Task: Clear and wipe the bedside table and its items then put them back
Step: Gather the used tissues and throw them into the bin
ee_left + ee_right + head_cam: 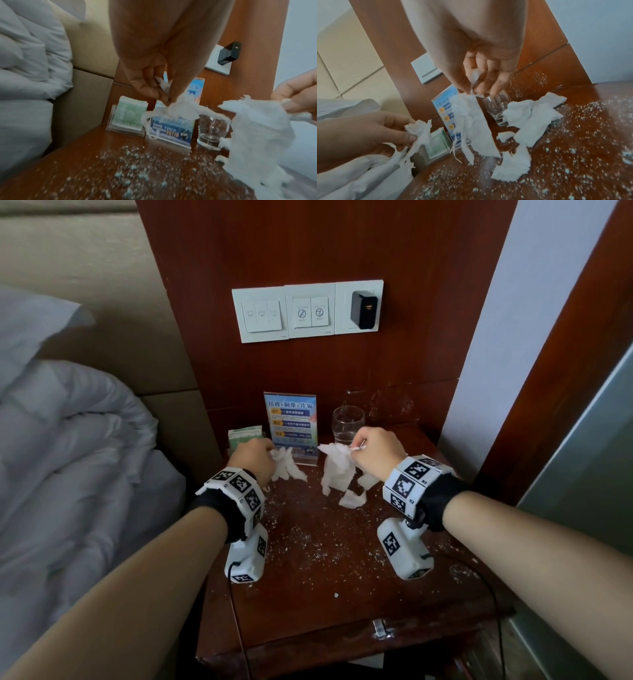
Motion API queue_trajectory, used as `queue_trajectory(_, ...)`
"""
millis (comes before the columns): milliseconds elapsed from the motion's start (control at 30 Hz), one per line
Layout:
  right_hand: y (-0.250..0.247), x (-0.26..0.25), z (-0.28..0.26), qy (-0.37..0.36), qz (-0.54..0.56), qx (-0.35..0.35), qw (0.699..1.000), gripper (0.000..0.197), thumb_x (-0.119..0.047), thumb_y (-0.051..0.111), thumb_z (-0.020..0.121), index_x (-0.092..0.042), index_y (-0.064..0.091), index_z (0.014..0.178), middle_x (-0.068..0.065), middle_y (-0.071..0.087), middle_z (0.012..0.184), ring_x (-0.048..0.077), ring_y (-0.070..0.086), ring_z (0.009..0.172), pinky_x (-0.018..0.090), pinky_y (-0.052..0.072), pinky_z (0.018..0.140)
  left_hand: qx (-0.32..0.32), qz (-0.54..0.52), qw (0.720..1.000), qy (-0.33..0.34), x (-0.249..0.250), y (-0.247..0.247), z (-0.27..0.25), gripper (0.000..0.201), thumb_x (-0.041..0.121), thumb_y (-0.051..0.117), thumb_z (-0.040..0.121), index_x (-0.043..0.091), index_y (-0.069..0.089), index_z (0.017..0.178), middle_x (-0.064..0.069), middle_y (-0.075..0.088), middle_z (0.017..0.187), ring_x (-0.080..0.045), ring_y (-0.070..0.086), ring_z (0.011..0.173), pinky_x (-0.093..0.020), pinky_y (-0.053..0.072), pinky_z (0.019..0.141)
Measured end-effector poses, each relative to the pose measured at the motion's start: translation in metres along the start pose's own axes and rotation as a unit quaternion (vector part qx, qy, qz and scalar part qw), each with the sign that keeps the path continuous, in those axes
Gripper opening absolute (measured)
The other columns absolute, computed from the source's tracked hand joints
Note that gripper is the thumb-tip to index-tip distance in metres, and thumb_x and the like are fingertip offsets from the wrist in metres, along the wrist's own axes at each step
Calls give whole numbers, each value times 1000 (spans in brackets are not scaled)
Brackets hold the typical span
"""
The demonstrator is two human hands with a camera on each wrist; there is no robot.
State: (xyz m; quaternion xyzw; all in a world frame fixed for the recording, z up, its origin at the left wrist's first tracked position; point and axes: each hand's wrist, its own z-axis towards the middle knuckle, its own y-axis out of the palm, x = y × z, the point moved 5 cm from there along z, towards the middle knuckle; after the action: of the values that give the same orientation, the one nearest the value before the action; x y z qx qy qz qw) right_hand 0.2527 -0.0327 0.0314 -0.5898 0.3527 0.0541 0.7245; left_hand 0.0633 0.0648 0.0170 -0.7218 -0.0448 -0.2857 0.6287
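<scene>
The dark wooden bedside table [342,604] is strewn with white crumbs. My left hand [255,458] pinches a small torn scrap of white tissue [286,465] [173,111] above the table's back left. My right hand [373,448] pinches a longer torn tissue strip [337,470] [474,128] hanging down to the tabletop. More torn tissue pieces [532,119] lie on the table by the right hand. Behind the hands stand a blue sign in a clear holder [291,419], an empty drinking glass [347,422] and a green card holder [245,436].
A bed with a grey duvet [68,457] lies to the left. On the wood panel above sit white switch plates [291,311] and a black charger [363,309]. A white wall and door frame stand to the right. The table front has a metal drawer pull [380,628].
</scene>
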Motion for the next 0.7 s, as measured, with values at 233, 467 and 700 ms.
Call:
queue_trajectory(233,-19,11,-33,2,-15,-7,1000,12,-12,54,88,-18,64,91,6,66,107,26,62,95,30,48,77,24,-9,999,19,19,-2,-30,34,7,45,91,14,60,120,-13,64,112,-21,56,77,-27,43,61)
queue_trajectory(467,-32,43,-89,11,-22,21,999,13,-12,52,90,-18,64,90,7,66,108,27,62,96,27,45,73,19,-10,999,41,39,22,-81,33,6,45,89,11,61,117,-15,64,108,-28,60,85,-31,48,69)
queue_trajectory(700,-84,57,-158,14,-9,72,997,14,-10,51,88,-20,60,83,6,66,104,26,62,94,35,52,83,38,-26,994,97,81,16,-139,30,6,41,91,9,62,112,-15,63,102,-26,54,80,-30,43,67)
